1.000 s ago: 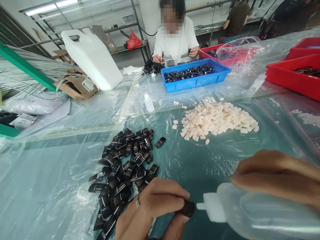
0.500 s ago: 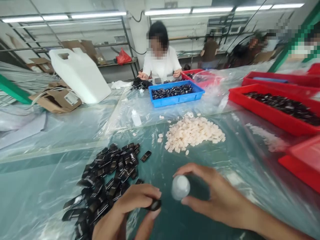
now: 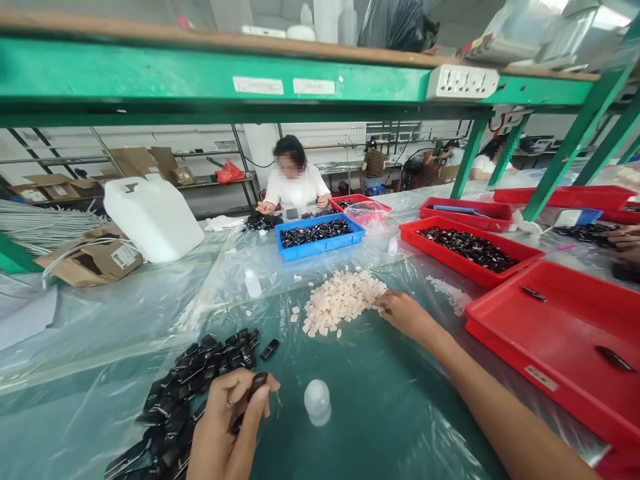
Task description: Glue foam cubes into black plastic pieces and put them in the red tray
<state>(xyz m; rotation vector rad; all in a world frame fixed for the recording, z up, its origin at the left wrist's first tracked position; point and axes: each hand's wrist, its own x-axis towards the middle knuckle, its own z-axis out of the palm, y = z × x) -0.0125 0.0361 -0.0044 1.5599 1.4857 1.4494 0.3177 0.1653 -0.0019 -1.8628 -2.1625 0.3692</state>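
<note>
My left hand (image 3: 233,420) is closed, pinching a small glossy black plastic piece (image 3: 258,383) between thumb and fingers. Another dark bit shows lower in that palm. Beside and behind this hand spreads a heap of similar black pieces (image 3: 175,400), with one loose piece (image 3: 270,349) apart from it. My right hand (image 3: 403,310) is stretched forward to the right edge of a pile of small cream-coloured pieces (image 3: 340,300). Its fingers are bent together there, and what they grip is hidden. A small translucent white bottle (image 3: 317,402) stands on the green table between my hands.
A blue tray (image 3: 320,250) of black pieces sits ahead, with a co-worker (image 3: 293,180) behind it. Red trays (image 3: 540,373) line the right side. At left are a white jug (image 3: 153,220) and a torn carton (image 3: 95,257). A green shelf beam (image 3: 150,73) crosses above; a second small bottle (image 3: 253,283) stands farther back.
My right hand has let go of the bottle, now standing on the table, and moved forward to the cream pile. My left hand still holds the black piece. The view has tilted up.
</note>
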